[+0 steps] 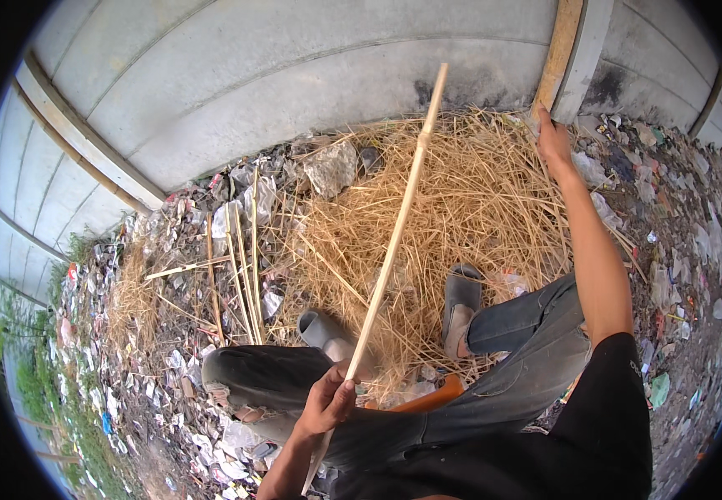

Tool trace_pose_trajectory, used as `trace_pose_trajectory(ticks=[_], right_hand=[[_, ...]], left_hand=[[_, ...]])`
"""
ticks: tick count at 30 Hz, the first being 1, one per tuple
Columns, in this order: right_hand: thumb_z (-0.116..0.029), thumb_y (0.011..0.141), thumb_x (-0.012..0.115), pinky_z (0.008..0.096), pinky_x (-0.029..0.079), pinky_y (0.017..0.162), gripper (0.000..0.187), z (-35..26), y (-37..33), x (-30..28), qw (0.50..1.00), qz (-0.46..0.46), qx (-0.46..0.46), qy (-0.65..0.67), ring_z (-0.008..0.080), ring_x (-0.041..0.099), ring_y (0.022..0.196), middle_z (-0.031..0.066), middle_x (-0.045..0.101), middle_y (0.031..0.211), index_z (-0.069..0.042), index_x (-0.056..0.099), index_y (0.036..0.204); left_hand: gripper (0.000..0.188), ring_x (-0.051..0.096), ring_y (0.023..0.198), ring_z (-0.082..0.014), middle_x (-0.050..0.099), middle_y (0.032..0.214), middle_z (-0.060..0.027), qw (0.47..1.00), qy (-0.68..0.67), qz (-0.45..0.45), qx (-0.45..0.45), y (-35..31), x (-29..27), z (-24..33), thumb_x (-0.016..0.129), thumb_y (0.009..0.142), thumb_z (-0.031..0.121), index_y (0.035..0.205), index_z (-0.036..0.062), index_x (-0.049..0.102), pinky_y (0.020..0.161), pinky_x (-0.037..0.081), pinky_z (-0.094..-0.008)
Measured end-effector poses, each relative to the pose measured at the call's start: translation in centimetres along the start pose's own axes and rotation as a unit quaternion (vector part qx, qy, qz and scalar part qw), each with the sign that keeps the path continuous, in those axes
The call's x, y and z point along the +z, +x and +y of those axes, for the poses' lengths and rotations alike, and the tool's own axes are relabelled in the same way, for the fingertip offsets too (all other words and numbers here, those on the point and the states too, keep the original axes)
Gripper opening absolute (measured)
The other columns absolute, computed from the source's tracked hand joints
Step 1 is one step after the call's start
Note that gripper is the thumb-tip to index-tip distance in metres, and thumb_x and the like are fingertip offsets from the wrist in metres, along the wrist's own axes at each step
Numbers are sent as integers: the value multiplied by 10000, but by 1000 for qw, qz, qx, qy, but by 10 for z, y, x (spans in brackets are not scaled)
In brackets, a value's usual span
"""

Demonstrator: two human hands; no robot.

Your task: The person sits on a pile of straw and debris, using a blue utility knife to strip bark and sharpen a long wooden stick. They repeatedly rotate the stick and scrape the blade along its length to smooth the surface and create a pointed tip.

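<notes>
My left hand [328, 400] is closed around the lower part of a long, pale split-bamboo strip [401, 221]. The strip slants up and away to the right, and its far tip stands out against the wall. My right arm is stretched far forward. Its hand [553, 146] has curled fingers at the foot of a bamboo post [561, 52] beside a concrete column. What those fingers hold, if anything, is hidden. Below the strip lies a wide heap of thin bamboo shavings [494, 192], around my feet in grey clogs [463, 292].
Several loose bamboo strips [244, 258] lie left of the heap. A grey concrete panel wall [294, 62] runs along the far side, with a rock [332, 169] near its base. Litter [186, 417] covers the soil. An orange object [432, 394] shows under my legs.
</notes>
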State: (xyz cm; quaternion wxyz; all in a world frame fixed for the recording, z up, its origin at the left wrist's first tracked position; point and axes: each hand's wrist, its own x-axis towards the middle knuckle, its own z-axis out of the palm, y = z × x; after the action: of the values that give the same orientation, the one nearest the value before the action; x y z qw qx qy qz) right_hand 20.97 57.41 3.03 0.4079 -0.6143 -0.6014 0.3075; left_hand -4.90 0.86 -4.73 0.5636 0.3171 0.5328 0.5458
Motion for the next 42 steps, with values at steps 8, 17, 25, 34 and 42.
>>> trace_pose_trajectory(ticks=[8, 17, 25, 34, 42], right_hand=[[-496, 959, 632, 252, 226, 384, 472, -102, -118, 28, 937, -279, -128, 168, 62, 296, 371, -94, 311, 482, -164, 446, 679], [-355, 988, 650, 234, 288, 409, 309, -97, -210, 56, 839, -474, -48, 261, 29, 400, 447, -81, 432, 570, -52, 603, 951], [-594, 1001, 459, 378, 394, 484, 604, -73, -233, 66, 857, -433, -278, -26, 180, 477, 446, 6, 474, 533, -54, 624, 786], [-527, 1044, 416, 434, 518, 509, 589, -72, -292, 98, 782, -413, -439, -159, 291, 606, 481, 122, 527, 494, -5, 630, 876], [-607, 1031, 375, 369, 394, 421, 637, -60, -196, 122, 823, -317, -428, -195, 181, 489, 411, 24, 474, 467, -69, 655, 834]], left_hand=[[193, 393, 495, -36, 466, 651, 46, 994, 26, 46, 95, 56, 23, 52, 506, 1069, 228, 1029, 42, 472, 449, 315, -206], [244, 494, 513, -89, 516, 623, -24, 996, -3, -72, 61, 133, 62, 70, 449, 1083, 306, 1040, 66, 464, 465, 416, -220], [415, 485, 539, -61, 513, 665, 11, 997, -6, -11, 80, 130, 45, 66, 437, 1091, 281, 1397, 0, 440, 495, 377, -206], [388, 433, 593, -32, 464, 709, 37, 986, 81, 97, 112, 118, 15, 59, 514, 1067, 189, 1382, -37, 485, 530, 368, -210], [384, 392, 621, -13, 442, 720, 75, 989, 50, 71, 119, 111, 27, 42, 522, 1061, 148, 1381, -64, 507, 548, 342, -200]])
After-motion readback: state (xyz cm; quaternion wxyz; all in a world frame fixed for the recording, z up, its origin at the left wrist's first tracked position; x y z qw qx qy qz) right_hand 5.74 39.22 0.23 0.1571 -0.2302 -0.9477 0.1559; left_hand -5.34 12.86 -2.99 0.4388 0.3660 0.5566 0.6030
